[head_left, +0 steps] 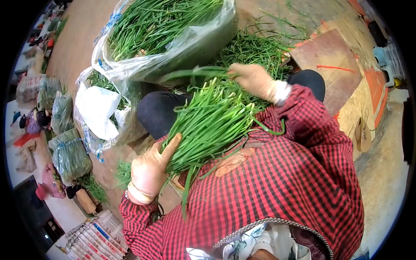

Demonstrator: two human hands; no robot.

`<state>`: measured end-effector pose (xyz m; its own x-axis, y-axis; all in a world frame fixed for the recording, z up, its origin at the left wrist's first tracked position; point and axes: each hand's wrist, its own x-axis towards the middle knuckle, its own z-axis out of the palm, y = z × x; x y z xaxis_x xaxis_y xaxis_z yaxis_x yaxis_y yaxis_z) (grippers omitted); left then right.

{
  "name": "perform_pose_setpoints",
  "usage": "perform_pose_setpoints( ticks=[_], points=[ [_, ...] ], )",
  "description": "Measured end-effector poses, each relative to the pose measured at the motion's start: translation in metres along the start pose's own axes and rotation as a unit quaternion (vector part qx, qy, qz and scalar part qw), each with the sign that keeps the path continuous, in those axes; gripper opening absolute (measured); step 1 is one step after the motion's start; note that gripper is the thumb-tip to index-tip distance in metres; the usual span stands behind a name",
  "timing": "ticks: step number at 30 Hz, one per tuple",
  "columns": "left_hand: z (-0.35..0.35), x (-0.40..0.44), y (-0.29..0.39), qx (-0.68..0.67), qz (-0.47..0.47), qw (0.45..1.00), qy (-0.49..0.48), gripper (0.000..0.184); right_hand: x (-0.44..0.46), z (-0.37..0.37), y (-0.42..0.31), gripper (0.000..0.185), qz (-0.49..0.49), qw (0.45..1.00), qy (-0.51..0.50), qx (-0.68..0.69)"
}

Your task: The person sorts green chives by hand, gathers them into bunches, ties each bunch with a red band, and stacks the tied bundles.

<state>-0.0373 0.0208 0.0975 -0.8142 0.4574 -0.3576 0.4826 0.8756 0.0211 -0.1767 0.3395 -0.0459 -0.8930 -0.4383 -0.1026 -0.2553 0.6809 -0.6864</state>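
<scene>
A thick bunch of green Chinese chives [212, 125] lies across my lap, its pale stem ends pointing up and to the right. My left hand [149, 169], in a thin pale glove, grips the leafy end, thumb on top and the other fingers hidden beneath. Beyond the bunch, my right hand [255, 81], gloved too, is closed on a few loose chive leaves [197, 73] that trail off to the left. Just ahead stands a large clear plastic bag [190, 47] heaped with more chives [160, 26].
Loose chives [255, 50] litter the floor ahead of my knees. A smaller bag with white plastic [97, 110] stands left of my knee. A brown board [329, 65] lies at right. Packed bags [71, 156] and stacked crates [97, 236] line the left side, with other people farther off.
</scene>
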Motion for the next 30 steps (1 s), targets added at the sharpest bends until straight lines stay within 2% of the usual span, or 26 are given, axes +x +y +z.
perform_pose_setpoints(
  ticks=[2,4,5,7,9,10,11,14,16,17,18,19,20,22,24,26,28,30],
  points=[
    [-0.001,-0.001,-0.002,-0.005,0.004,1.000,0.007,0.082,0.000,-0.026,0.031,0.025,0.104,0.986,-0.066,-0.110],
    [-0.001,0.001,-0.004,-0.005,0.012,1.000,0.016,0.081,-0.003,-0.046,0.046,0.046,0.129,0.959,-0.145,-0.204],
    [-0.002,0.003,-0.005,0.002,0.026,0.999,0.025,0.081,-0.004,-0.051,0.044,0.062,0.088,0.969,-0.150,-0.174],
    [-0.006,0.009,-0.003,0.011,0.050,0.998,0.032,0.082,0.005,-0.046,0.021,0.062,-0.033,0.994,-0.038,-0.097],
    [-0.017,0.017,0.002,0.000,0.085,0.995,0.054,0.080,0.025,-0.041,-0.024,0.060,-0.140,0.987,-0.083,0.001],
    [-0.022,0.019,0.004,0.002,0.092,0.994,0.054,0.080,0.035,-0.019,-0.033,0.062,-0.185,0.979,-0.070,0.041],
    [-0.026,0.020,0.005,-0.011,0.103,0.993,0.062,0.079,0.047,0.004,-0.037,0.063,-0.193,0.968,-0.133,0.092],
    [-0.024,0.012,0.004,-0.032,0.108,0.990,0.087,0.080,0.058,0.022,-0.045,0.086,-0.012,0.908,-0.413,0.075],
    [-0.010,-0.001,-0.005,0.010,0.080,0.996,0.044,0.082,0.040,0.036,-0.022,0.096,0.078,0.908,-0.407,0.061],
    [0.001,-0.007,-0.008,0.000,0.071,0.997,0.044,0.084,0.028,0.025,-0.020,0.095,0.115,0.885,-0.438,0.106],
    [0.007,-0.010,-0.009,-0.005,0.067,0.997,0.041,0.084,0.023,0.037,0.006,0.091,0.060,0.848,-0.459,0.257],
    [0.012,-0.013,-0.009,0.003,0.043,0.999,0.021,0.083,0.008,0.029,0.017,0.091,0.062,0.845,-0.465,0.257],
    [0.015,-0.015,-0.009,0.011,0.019,1.000,0.001,0.082,-0.007,0.015,0.025,0.083,0.035,0.819,-0.447,0.359],
    [0.018,-0.013,-0.011,0.000,0.001,1.000,-0.018,0.083,-0.027,-0.007,0.021,0.078,0.009,0.783,-0.423,0.456],
    [0.016,-0.008,-0.012,-0.022,-0.004,1.000,-0.021,0.083,-0.052,-0.025,-0.004,0.093,0.070,0.860,-0.393,0.318],
    [0.014,-0.005,-0.013,-0.022,0.010,1.000,-0.009,0.084,-0.055,-0.045,-0.046,0.097,0.115,0.884,-0.444,0.093],
    [0.012,-0.002,-0.013,-0.022,0.024,0.999,0.002,0.086,-0.067,-0.022,-0.032,0.092,0.002,0.947,-0.306,0.091],
    [0.010,-0.002,-0.010,-0.023,0.020,0.999,0.013,0.089,-0.063,-0.026,-0.030,0.071,0.034,0.948,-0.310,0.057]
  ],
)
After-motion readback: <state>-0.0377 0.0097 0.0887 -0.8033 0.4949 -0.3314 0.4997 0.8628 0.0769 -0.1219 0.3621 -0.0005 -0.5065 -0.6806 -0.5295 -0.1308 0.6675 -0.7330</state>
